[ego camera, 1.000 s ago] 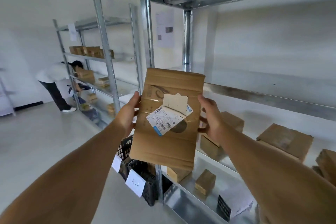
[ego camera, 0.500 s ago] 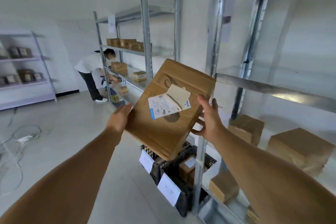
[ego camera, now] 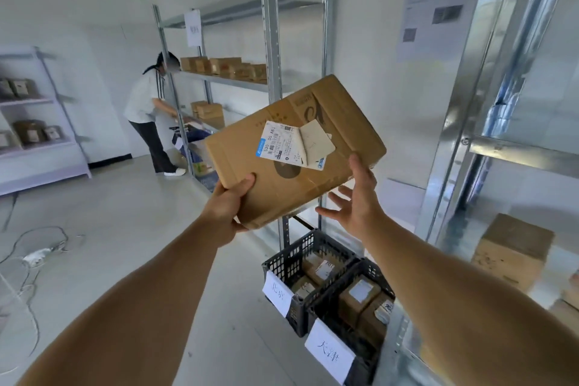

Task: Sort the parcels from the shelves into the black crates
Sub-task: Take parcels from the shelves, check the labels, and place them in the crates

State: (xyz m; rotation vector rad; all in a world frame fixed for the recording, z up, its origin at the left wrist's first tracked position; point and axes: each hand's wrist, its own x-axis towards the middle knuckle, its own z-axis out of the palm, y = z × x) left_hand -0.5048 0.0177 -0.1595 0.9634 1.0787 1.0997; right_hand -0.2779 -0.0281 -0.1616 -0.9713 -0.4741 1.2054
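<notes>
Gripping the parcel [ego camera: 294, 153] is the left hand [ego camera: 227, 208]; right hand [ego camera: 357, 200] fingers [ego camera: 329, 214] splay wide.

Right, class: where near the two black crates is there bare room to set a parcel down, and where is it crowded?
Bare floor lies left of the far crate and near crate, towards the cables. Crowded: both crates already hold parcels.
</notes>
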